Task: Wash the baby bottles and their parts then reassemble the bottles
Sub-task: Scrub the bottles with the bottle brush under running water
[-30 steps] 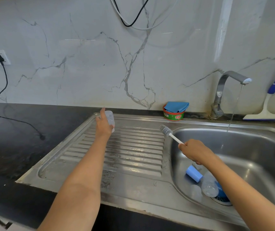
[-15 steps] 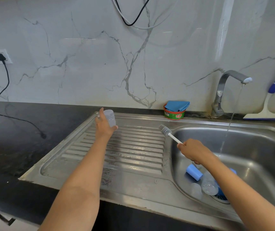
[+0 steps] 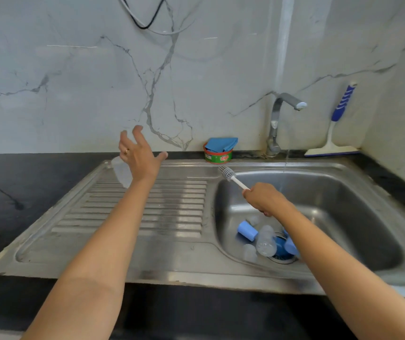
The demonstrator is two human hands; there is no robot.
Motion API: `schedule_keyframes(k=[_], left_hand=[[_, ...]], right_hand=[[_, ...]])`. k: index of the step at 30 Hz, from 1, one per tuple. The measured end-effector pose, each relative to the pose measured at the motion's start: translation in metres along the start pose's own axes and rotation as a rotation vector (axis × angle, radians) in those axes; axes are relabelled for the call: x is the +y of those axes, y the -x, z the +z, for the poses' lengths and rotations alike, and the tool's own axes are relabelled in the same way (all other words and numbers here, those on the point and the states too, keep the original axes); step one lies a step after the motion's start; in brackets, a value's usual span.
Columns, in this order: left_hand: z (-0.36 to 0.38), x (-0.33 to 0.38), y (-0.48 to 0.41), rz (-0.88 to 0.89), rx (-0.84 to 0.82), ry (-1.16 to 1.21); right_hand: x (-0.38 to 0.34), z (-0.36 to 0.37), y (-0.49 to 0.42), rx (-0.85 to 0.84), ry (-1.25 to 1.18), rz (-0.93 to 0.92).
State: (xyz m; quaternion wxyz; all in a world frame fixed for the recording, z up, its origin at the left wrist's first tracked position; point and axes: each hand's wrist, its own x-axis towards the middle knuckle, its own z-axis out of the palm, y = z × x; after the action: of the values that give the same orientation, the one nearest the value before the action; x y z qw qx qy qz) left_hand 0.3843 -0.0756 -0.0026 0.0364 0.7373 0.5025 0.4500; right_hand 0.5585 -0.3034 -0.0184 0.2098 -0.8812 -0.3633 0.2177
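The left hand (image 3: 139, 153) hovers, fingers spread, over the drainboard (image 3: 172, 212), with a blurred clear piece (image 3: 121, 171), perhaps a cap, at its seven o'clock. The right hand (image 3: 264, 198) grips the brush (image 3: 228, 174), bristles toward ten o'clock, above bottle parts (image 3: 265, 239) lying by the sink drain (image 3: 283, 260).

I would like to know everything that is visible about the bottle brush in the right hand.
The bottle brush has a small grey head with pale ribs or bristles on a thin white stem that looks plastic. The right hand grips the stem in a fist, which hides its lower end. The brush is tilted, head pointing up and left, over the back left corner of the sink basin. Nothing else seems to touch it.
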Motion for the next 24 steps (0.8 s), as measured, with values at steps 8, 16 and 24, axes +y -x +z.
schedule_keyframes(k=[8, 16, 24], left_hand=[[0.063, 0.082, 0.069, 0.126, -0.439, 0.209], [0.133, 0.132, 0.152, 0.136, -1.321, -0.211], [0.163, 0.149, 0.204, 0.102, -1.383, -0.335]], right_hand=[[0.049, -0.019, -0.004, 0.015, -0.008, 0.108], [0.093, -0.027, -0.018, 0.02, -0.004, 0.193], [0.111, -0.031, -0.029, 0.024, -0.035, 0.205]])
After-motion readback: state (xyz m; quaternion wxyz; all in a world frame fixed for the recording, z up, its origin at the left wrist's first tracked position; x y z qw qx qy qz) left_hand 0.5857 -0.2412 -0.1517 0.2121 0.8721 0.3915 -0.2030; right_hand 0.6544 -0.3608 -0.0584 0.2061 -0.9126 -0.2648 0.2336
